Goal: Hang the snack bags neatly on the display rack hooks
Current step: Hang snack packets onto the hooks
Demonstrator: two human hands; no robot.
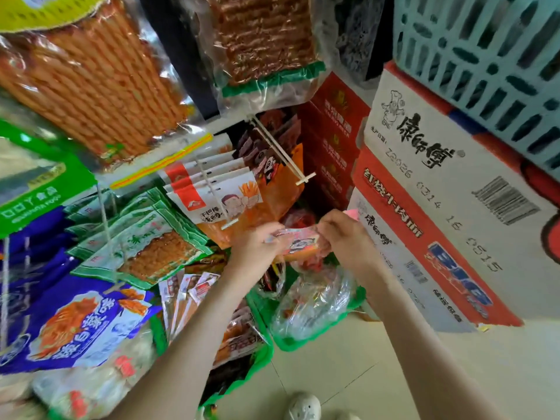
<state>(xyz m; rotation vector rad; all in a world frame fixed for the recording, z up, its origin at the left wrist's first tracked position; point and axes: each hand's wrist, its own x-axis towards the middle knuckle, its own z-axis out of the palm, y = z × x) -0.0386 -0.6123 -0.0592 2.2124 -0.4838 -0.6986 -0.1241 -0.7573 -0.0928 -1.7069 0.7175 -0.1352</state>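
**As both hands pinch one snack bag, rack pegs sit just above**

While we hold it up w/ both hands, the small snack bag (pixel 303 241) stretches btwn our fingertips. Our L hand (pixel 257 245) pinches its left end and our R hand (pixel 342 234) pinches its right end, thumbs & forefingers clenched on the edges. The bag is orange-pink w/ a cartoon print, too blurred to read, and it touches no peg.

Just above-left of the L fingers a rack peg (pixel 208 183) ends in a crossbar tip, loaded w/ white-and-red bags (pixel 194 204). Higher, above the gap btwn the fingers, a longer peg (pixel 278 148) slants down-right, w/ an orange panda bag (pixel 281 183) under it and dark packs (pixel 257 140) farther back.

Directly below the fingers sits a green basket (pixel 286 344) holding a crinkled clear plastic sack (pixel 312 304) of red snacks. Left of the L fingers hang green-edged bags (pixel 151 237). Farther left & lower are purple bags (pixel 75 322). Right of the R fingers, close to the knuckles, stands a stack of noodle cartons (pixel 424 183) w/ a pale blue crate (pixel 485 56) on top. Well below the fingers are beige floor tiles (pixel 348 374) & a white shoe (pixel 303 407).
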